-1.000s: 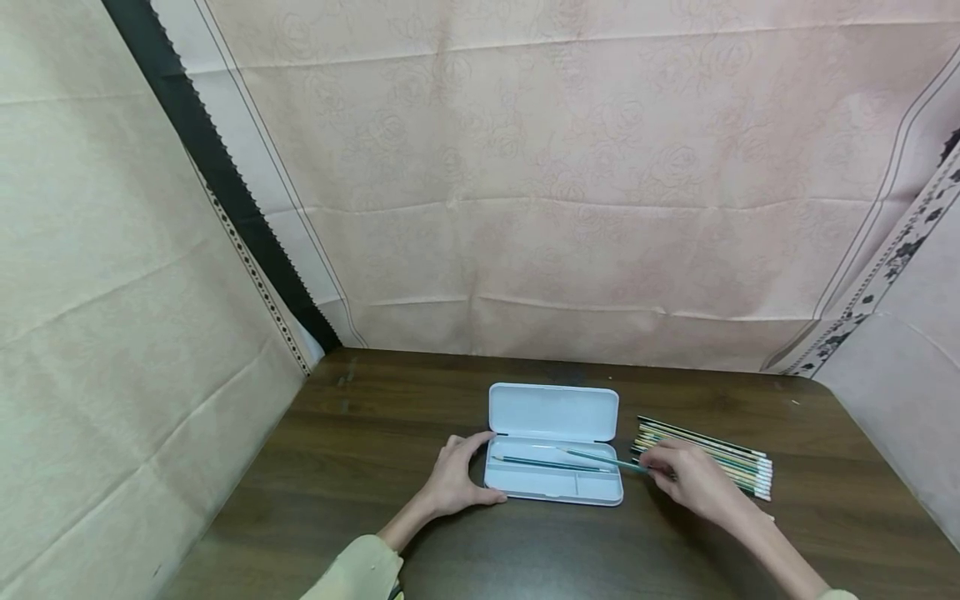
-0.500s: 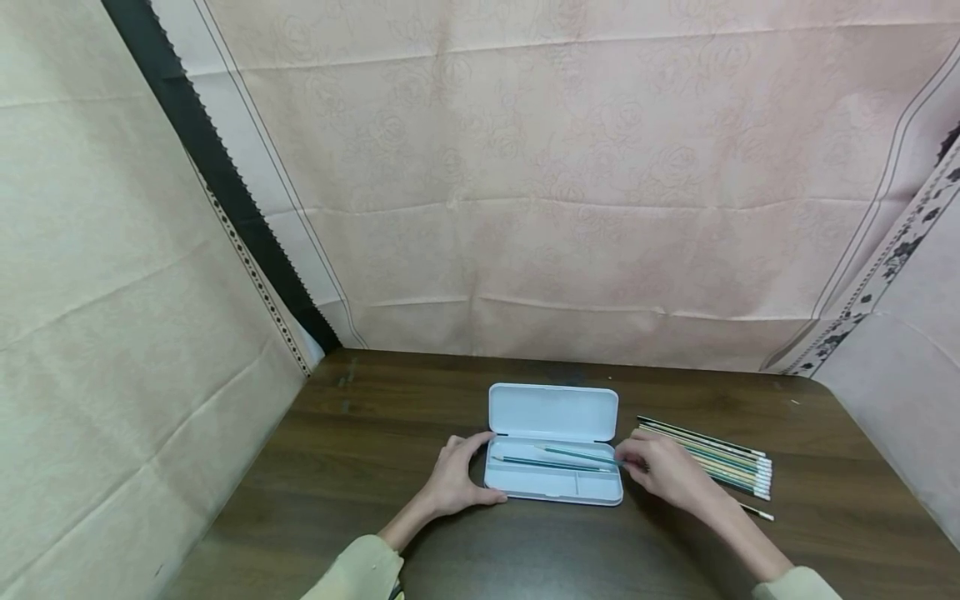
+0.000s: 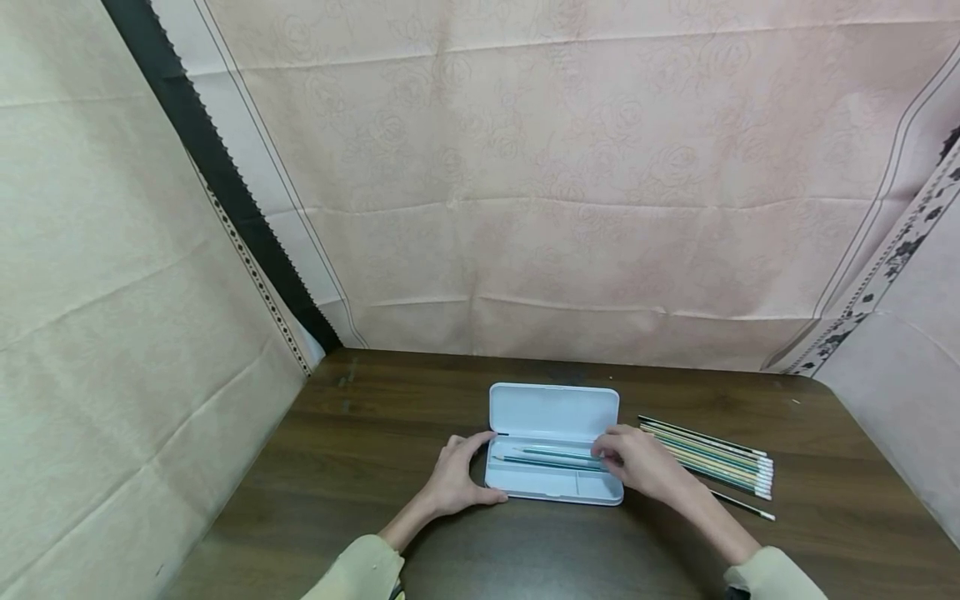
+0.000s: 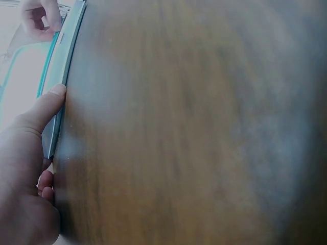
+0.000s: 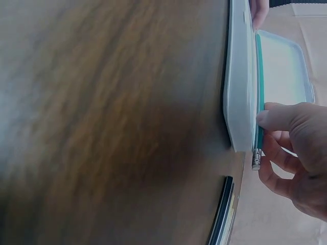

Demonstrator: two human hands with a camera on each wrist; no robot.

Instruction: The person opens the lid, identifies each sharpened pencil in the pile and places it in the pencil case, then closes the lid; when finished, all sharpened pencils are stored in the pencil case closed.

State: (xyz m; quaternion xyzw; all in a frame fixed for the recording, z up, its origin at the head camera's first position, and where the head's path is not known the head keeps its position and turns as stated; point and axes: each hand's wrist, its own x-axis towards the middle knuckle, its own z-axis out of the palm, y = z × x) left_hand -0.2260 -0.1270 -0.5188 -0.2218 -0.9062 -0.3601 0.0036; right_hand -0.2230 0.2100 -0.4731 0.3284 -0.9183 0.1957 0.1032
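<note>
An open light-blue pencil case [image 3: 525,482] sits on the table with its lid [image 3: 553,410] raised at the back. My left hand [image 3: 452,481] holds the case's left end between thumb and forefinger, the thumb at the front edge and the forefinger near the hinge. Over the right part of the tray, my right hand [image 3: 636,458] pinches a green pencil [image 5: 260,76] near its eraser end, point to the left. That pencil lies lengthwise over the tray; whether it touches the bottom cannot be told. Another dark green pencil [image 3: 551,463] lies inside, just in front of it.
Right of the case lies a row of several pencils [image 3: 723,461] in green, black and pale colours, white ends to the right. One black pencil [image 3: 745,506] lies apart, partly behind the right forearm. The brown wooden table [image 3: 405,400] meets cloth hangings [image 3: 570,167] behind.
My right hand has moved left from beside the pencil row to over the tray, carrying the green pencil along and lower. The black loose pencil has come into view. My left hand stays put.
</note>
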